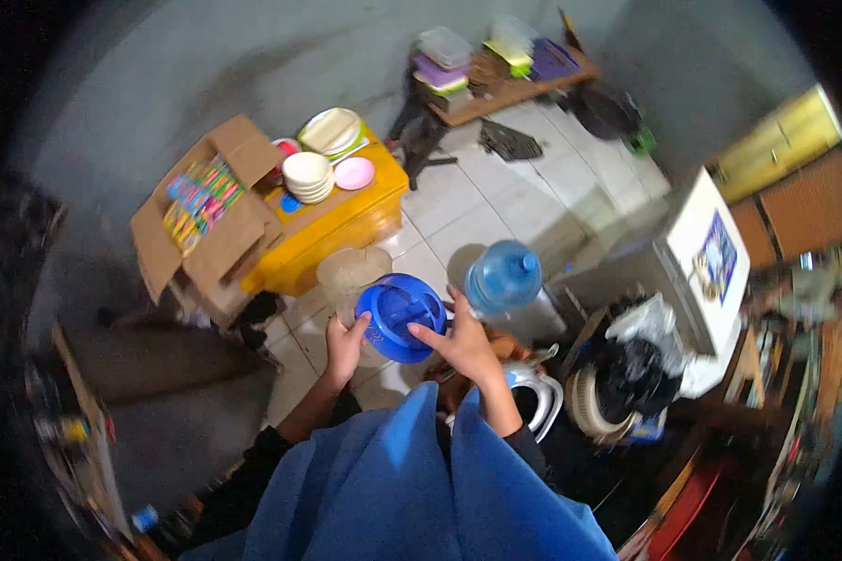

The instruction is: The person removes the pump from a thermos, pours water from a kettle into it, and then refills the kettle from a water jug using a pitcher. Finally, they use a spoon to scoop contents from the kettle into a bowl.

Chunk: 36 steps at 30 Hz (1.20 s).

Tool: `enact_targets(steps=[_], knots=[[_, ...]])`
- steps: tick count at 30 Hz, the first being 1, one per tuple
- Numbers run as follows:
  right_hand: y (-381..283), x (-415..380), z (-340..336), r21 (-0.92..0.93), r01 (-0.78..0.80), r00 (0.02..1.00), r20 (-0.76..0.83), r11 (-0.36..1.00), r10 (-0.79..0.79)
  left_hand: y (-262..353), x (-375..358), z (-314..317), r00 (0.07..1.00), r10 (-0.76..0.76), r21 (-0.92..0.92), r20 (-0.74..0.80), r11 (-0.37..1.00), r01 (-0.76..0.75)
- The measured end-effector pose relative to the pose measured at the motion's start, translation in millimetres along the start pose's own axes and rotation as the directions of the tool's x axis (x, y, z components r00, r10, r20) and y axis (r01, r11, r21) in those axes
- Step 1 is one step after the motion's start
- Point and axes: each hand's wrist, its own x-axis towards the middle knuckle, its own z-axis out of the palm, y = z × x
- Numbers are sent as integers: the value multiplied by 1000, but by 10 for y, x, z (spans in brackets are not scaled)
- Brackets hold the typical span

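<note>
Both of my hands grip a round blue plastic lid (401,329) with a raised bar across its top, held in front of my body. My left hand (344,348) is closed at its left edge, the thumb lying on the rim. From the other side my right hand (466,344) holds it, with the thumb pressed on the top and the fingers at the right rim. A cloudy see-through container (354,269) shows just beyond the lid and overlaps it in this view. The lid's underside is hidden.
A blue water gallon bottle (503,277) stands just right of my hands. Ahead left are a yellow cabinet (332,227) with stacked bowls (307,176) and an open cardboard box (239,224) of colourful packets. A white refrigerator (706,257) is at right; a low wooden bench (505,97) stands farther back.
</note>
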Motion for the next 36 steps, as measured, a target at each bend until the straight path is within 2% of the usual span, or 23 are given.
enact_targets(steps=[4,5,6,8,10,12,14,16,17,19,20,21,22,23,24,25,26,28,29,30,32,34,36], knots=[[-6,40,766,104,-250,940,-212,963,267,-46,475,-536,974,22,75,225,996,-40],[11,57,935,178,-306,887,-303,935,348,128,555,-700,957,17,230,288,969,-86],[251,90,1144,280,-340,848,-322,898,421,79,715,-899,956,13,241,292,967,-86],[347,156,1380,621,-378,781,-185,687,596,-35,1041,-1305,862,-266,194,433,961,199],[305,265,1499,828,-414,681,6,379,732,-85,1164,-1506,878,-232,274,420,954,121],[504,465,1609,876,-455,607,173,160,775,-272,1214,-1710,904,-164,357,395,934,13],[936,809,1713,775,-574,625,205,266,753,-421,1209,-1880,908,-147,320,393,947,15],[1197,1271,1887,702,-651,566,197,288,800,-443,1174,-2026,885,-250,398,393,914,81],[1177,1487,1983,685,-628,624,160,369,765,-518,1149,-2104,890,-246,394,383,915,83],[1435,2057,2324,617,-658,678,235,432,697,-674,1189,-2239,836,160,477,526,758,-445],[1498,2325,2496,567,-665,702,254,486,665,-733,1196,-2287,830,151,477,536,757,-446],[1518,2565,2668,559,-646,728,247,519,640,-781,1213,-2317,918,-85,446,388,889,-106],[1673,2814,2903,554,-632,750,261,543,607,-846,1190,-2381,903,-351,357,248,900,251],[1690,2994,3110,567,-596,780,240,569,578,-1144,1113,-2561,917,-38,437,396,886,-152],[1785,3204,3355,532,-607,777,238,591,583,-1033,1133,-2567,918,-46,450,394,881,-148],[1738,3336,3522,560,-579,799,244,593,550,-766,1110,-2507,917,-329,259,227,928,269],[1685,3426,3710,565,-580,800,257,587,543,-566,1096,-2466,787,-604,-13,126,792,610],[1577,3623,4072,579,-538,804,135,612,579,-393,1102,-2454,821,-556,-56,133,822,566],[1523,3669,4246,644,-518,750,26,562,661,-361,1105,-2485,843,-516,-105,156,840,533],[1502,3675,4350,651,-523,741,29,550,671,-386,1119,-2553,836,-525,-93,158,835,542],[1576,3595,4390,775,-538,798,341,331,497,-486,1124,-2675,870,-464,-23,168,880,474],[1863,3656,4754,938,-135,947,28,318,321,-534,1171,-2702,860,-455,-42,229,879,476],[1660,3476,4533,956,-195,932,111,218,346,-583,1221,-2663,867,-423,-55,264,891,452]])
